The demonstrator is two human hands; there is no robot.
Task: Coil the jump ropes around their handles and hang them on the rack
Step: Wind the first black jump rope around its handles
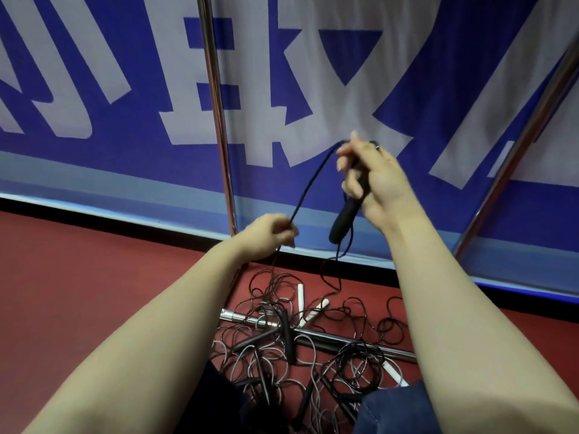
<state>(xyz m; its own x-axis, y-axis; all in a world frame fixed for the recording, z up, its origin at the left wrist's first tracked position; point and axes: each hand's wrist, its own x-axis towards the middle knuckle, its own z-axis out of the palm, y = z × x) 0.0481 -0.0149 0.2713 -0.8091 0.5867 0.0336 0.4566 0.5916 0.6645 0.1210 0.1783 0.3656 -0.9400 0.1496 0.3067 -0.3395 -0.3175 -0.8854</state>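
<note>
Right grip curled round black handle, left grip pinching its dark rope

I seem to be in a sports hall or gym: a smooth red floor runs under me, a blue banner with huge white characters hangs along the wall, the chrome poles of a rack stand before it, and tangled jump ropes lie heaped on the floor.

A tangle of jump ropes lies on the near floor, seemingly over a rack bar. Behind stands a pole, the banner farther still.
</note>
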